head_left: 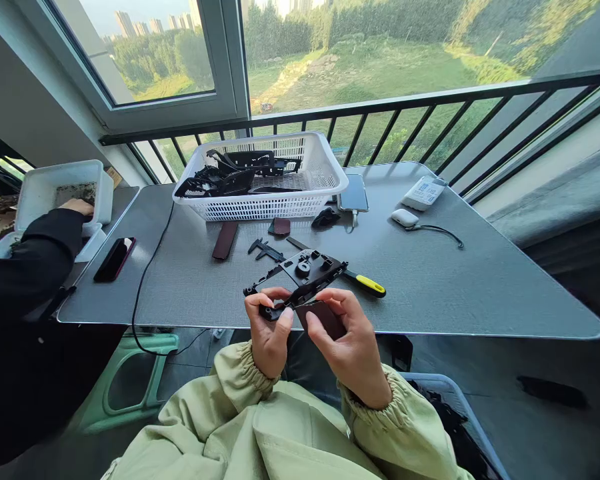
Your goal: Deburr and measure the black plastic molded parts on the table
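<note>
Open table (pixel 480 280) right of the screwdriver (pixel 364 284); the basket (pixel 260 203) bars the back

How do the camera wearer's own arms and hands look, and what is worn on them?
Both arms wear loose, pale green sleeves: the left sleeve and the right sleeve end in gathered elastic cuffs. The left hand and right hand are bare, no gloves or rings visible.

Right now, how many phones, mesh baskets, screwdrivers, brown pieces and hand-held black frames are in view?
Phones: 2
Mesh basket: 1
Screwdriver: 1
Black frame, in left hand: 1
Brown pieces, one in right hand: 3
Total: 8
</note>
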### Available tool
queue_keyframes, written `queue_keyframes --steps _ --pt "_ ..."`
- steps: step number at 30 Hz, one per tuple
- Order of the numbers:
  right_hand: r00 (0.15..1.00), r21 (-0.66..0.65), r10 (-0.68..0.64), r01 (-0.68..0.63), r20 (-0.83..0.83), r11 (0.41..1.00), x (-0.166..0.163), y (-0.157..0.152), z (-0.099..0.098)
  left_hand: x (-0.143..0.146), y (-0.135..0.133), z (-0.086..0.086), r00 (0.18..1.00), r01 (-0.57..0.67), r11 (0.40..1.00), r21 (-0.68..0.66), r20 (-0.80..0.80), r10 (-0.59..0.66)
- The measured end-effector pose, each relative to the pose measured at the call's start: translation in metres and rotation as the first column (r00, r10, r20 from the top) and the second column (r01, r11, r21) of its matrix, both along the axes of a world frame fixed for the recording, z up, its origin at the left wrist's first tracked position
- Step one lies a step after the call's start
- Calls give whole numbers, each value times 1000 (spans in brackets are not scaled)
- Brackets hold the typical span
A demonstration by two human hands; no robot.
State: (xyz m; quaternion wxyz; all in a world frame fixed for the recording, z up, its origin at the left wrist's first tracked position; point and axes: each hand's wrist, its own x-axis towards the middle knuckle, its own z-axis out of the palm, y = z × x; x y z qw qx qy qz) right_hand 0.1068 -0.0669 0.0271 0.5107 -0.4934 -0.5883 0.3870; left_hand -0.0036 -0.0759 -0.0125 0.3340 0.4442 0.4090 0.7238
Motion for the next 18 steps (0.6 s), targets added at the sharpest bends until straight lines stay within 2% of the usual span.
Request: queue_keyframes --steps 3,8,11,14,18 --pt "993 -96 -40 30 -113 995 6 4 2 -1 2 1 998 -27 996 -82 60 32" --pt "962 -157 -108 69 -252 985 10 8 -5 -3 6 6 950 31 985 -169 311 24" --pt "931 -134 -139 99 -338 986 9 8 -11 -5 7 9 914 78 982 -170 406 -2" --pt "895 -81 -207 191 -396 978 8 8 -15 -4 8 11 898 110 976 -188 439 -16" --pt "889 -24 -225 235 -399 972 3 7 -20 -1 9 14 862 87 969 -230 504 42"
